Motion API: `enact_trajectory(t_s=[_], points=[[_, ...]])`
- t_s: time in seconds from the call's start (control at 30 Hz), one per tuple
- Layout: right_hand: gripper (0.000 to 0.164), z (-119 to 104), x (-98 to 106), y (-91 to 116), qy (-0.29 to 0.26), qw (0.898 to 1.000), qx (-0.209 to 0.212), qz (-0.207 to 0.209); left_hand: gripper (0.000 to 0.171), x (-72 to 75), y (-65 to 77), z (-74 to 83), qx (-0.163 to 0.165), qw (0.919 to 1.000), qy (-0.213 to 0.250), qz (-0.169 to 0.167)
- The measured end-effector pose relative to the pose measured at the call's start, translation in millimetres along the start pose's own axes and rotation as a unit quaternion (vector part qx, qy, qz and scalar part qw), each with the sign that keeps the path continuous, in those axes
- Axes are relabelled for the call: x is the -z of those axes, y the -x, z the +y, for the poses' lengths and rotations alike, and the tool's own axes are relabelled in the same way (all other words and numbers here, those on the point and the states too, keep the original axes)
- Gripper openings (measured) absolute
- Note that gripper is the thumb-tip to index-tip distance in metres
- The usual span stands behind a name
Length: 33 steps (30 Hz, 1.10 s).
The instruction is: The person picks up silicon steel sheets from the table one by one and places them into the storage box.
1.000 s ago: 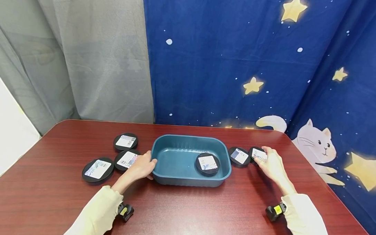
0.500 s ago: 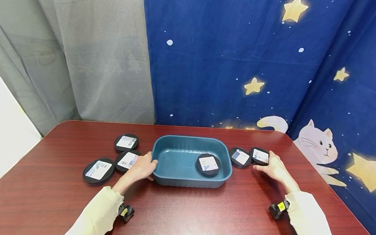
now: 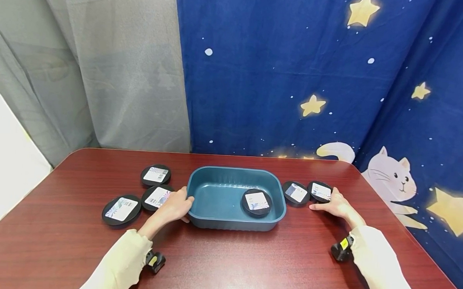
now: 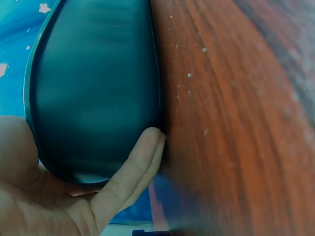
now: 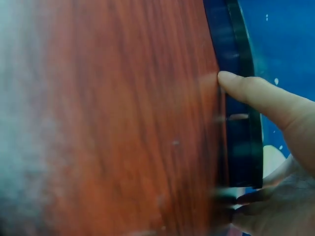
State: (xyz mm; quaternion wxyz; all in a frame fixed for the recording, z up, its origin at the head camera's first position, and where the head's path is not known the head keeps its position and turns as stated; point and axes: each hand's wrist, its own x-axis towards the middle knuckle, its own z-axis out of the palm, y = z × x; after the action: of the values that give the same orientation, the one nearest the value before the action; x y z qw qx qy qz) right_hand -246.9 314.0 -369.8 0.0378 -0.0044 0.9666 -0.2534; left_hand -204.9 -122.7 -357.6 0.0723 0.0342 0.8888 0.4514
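Observation:
A teal plastic tub (image 3: 234,224) stands mid-table with a black round container (image 3: 256,203) inside it, towards its right end. My left hand (image 3: 175,205) grips the tub's left end; in the left wrist view the thumb lies at the rim and fingers (image 4: 130,169) lie along the outer wall. My right hand (image 3: 338,205) holds another black round container (image 3: 320,192), which has a white label on top. Its thumb is on the near side, its fingers round the right side. A second labelled container (image 3: 295,193) sits between that one and the tub.
Left of the tub lie three more black labelled containers: a far one (image 3: 155,175), a middle one (image 3: 155,198) right by my left hand, and a near one (image 3: 121,211). The reddish wooden table (image 3: 227,263) ends at a curtain (image 3: 257,77) behind.
My right hand has shifted from the top of the outer right container down to its near and right sides. The left hand and the tub keep their place.

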Motion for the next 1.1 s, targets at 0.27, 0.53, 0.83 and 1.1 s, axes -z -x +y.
enact_trajectory(t_s=[0.27, 0.53, 0.83, 1.1], points=[[0.098, 5.2, 0.8, -3.2, -0.024, 1.000, -0.012, -0.005, 0.036, -0.1, 0.6, 0.3, -0.002, 1.0000, 0.004, 0.002], [0.091, 5.8, -0.6, -3.8, -0.018, 1.000, -0.007, 0.009, 0.035, 0.4, 0.5, 0.4, -0.003, 1.0000, 0.007, 0.003], [0.086, 2.4, -2.3, -4.8, -0.008, 0.999, -0.020, 0.028, 0.035, 0.0, 0.1, -0.5, -0.001, 1.0000, 0.008, 0.001], [0.079, 2.3, -2.8, -3.5, 0.010, 0.998, -0.026, 0.051, 0.035, -0.1, 0.1, -0.8, -0.003, 1.0000, 0.009, 0.002]])
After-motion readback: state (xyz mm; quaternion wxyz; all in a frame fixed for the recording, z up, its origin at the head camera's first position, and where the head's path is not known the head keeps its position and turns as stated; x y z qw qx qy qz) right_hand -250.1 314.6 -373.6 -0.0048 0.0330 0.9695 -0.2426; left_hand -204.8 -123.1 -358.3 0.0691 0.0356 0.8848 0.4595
